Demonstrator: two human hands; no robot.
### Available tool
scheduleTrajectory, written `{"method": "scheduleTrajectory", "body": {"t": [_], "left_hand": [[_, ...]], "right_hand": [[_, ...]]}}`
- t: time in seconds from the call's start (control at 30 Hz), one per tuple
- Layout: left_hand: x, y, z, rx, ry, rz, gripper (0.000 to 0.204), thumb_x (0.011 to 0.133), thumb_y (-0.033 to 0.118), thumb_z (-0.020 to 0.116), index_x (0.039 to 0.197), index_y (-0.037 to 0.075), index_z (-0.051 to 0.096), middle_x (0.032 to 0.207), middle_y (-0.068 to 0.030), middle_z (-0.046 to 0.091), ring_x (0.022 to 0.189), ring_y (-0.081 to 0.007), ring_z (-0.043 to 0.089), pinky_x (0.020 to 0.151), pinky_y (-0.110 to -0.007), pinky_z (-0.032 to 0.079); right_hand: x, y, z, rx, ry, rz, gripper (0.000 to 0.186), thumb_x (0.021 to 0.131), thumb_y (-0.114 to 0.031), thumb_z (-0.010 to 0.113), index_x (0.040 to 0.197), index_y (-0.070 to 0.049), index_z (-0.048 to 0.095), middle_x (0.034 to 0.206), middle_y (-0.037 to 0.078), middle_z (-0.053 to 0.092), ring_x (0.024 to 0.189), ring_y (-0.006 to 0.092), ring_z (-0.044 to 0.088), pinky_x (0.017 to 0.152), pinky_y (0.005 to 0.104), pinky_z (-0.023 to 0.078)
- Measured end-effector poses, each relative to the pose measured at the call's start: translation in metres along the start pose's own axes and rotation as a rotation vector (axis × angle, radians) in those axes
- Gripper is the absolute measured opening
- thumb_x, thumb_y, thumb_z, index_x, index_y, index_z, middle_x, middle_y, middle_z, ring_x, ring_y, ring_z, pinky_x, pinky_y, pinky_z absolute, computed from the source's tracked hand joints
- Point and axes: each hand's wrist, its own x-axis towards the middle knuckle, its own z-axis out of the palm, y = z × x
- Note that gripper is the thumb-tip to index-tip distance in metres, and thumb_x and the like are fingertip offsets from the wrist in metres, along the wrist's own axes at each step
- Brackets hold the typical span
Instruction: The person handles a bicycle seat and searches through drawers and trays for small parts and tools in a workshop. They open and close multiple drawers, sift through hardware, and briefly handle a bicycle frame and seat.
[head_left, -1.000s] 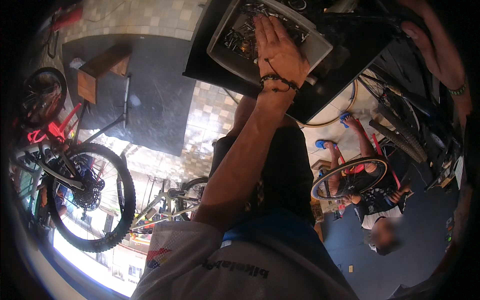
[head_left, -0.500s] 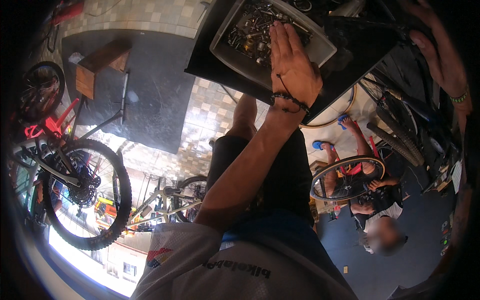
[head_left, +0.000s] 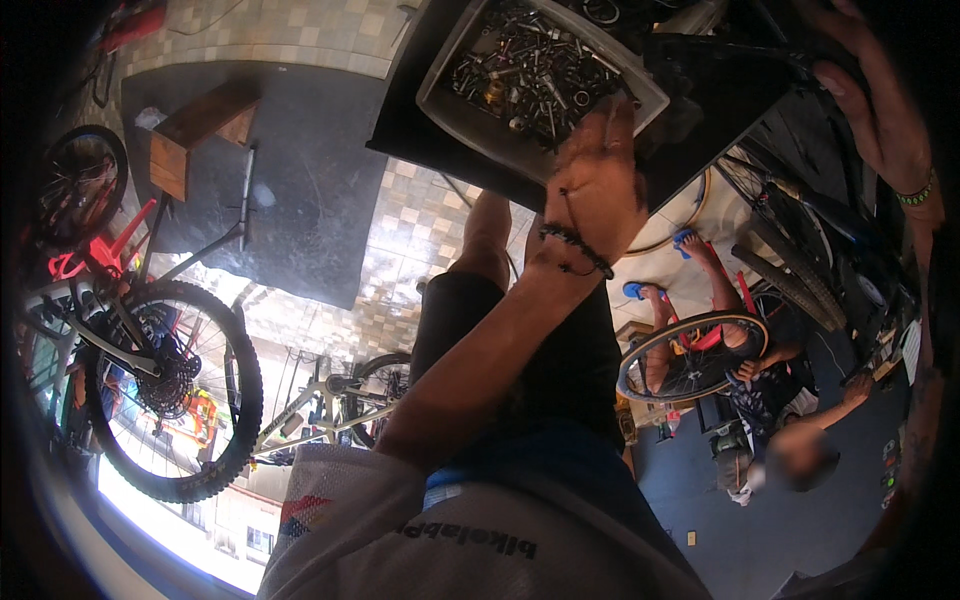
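Observation:
My left hand, with a dark cord bracelet at the wrist, reaches over the near right rim of a grey plastic tray. Loose bolts, screws and small metal parts fill the tray. The fingers of this hand are smeared by motion and point down at the parts near the tray's right corner. Whether they pinch a part cannot be made out. At the far right edge my right hand, wearing a green beaded bracelet, is raised beside the bench. Its thumb stands apart from the fingers, and nothing shows in it.
Under the tray is a black bench top. A dark mat with a wooden stool lies left. A bicycle wheel hangs lower left. At right a seated person has a wheel across the lap; tyres lie nearby.
My left hand has drawn back from the middle of the tray to its near right corner, uncovering more parts. The seated person has leaned and stretched one arm to the right.

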Motion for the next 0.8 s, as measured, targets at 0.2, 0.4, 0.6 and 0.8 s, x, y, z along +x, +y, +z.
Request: {"method": "scheduleTrajectory", "body": {"t": [0.2, 0.4, 0.6, 0.8], "left_hand": [[0.02, -0.037, -0.025, 0.353, -0.143, -0.113, 0.065, 0.085, 0.016, 0.073, 0.145, 0.002, 0.052, 0.142, -0.0202, 0.053, 0.128, -0.0356, 0.056, 0.11, -0.047, 0.047], [0.037, -0.065, -0.047, 0.585, -0.026, -0.116, 0.062, 0.095, 0.022, 0.061, 0.154, 0.01, 0.049, 0.166, -0.0168, 0.037, 0.145, -0.0398, 0.046, 0.119, -0.05, 0.041], [0.003, -0.027, -0.068, 0.326, -0.135, -0.141, 0.045, 0.092, 0.016, 0.066, 0.136, 0.006, 0.062, 0.135, -0.0183, 0.062, 0.128, -0.0392, 0.057, 0.112, -0.051, 0.043], [-0.051, -0.011, -0.049, 0.354, -0.189, 0.116, 0.052, 0.085, 0.017, 0.072, 0.132, -0.001, 0.063, 0.126, -0.0179, 0.067, 0.128, -0.0329, 0.06, 0.122, -0.05, 0.036]], "right_hand": [[0.004, 0.007, 0.006, 0.015, 0.02, -0.03, 0.043, 0.099, -0.04, 0.07, 0.099, 0.003, 0.067, 0.082, 0.012, 0.07, 0.071, 0.0344, 0.067, 0.097, 0.0448, 0.049], [-0.002, 0.009, 0.008, 0.016, 0.027, -0.029, 0.043, 0.099, -0.04, 0.07, 0.098, 0.003, 0.067, 0.081, 0.012, 0.069, 0.07, 0.0342, 0.067, 0.097, 0.0447, 0.049], [-0.01, -0.005, -0.003, -0.018, -0.001, 0.015, 0.043, 0.099, -0.04, 0.07, 0.098, 0.002, 0.067, 0.081, 0.012, 0.069, 0.07, 0.0341, 0.067, 0.097, 0.0447, 0.049], [-0.006, 0.006, 0.003, -0.012, -0.006, -0.016, 0.043, 0.099, -0.041, 0.07, 0.098, 0.002, 0.067, 0.081, 0.012, 0.069, 0.07, 0.0339, 0.067, 0.097, 0.0446, 0.049]]}}
